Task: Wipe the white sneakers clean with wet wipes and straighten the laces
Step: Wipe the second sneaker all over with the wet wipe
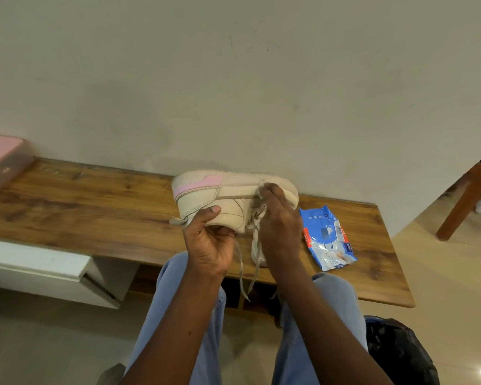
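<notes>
Above the near edge of the wooden table (95,212), we are gripping the sneaker (233,187) with our left hand (208,245). The thumb is pressing on its smooth off-white side panel and the fingers are curling underneath at the collar. Our right hand (278,223) is bunching a small crumpled wet wipe (259,190) in its curled fingertips and pressing it against the upper near the lace area.

The shoe is lying on its side in the air, with its heel to the left and toe to the right. It is wearing a glossy pink patch at the heel, stitched seams and a thick pale sole facing the far wall. Flat greyish laces (241,269) are hanging loose, trailing down past the table's near edge.

Just right of our right hand, a crinkled blue-and-white wipes pack (326,237) is lying flat on the wood grain. Its print is too small for us to read. A pink box (3,165) is sitting at the far left end. Our blue jeans (195,315) are showing below.
</notes>
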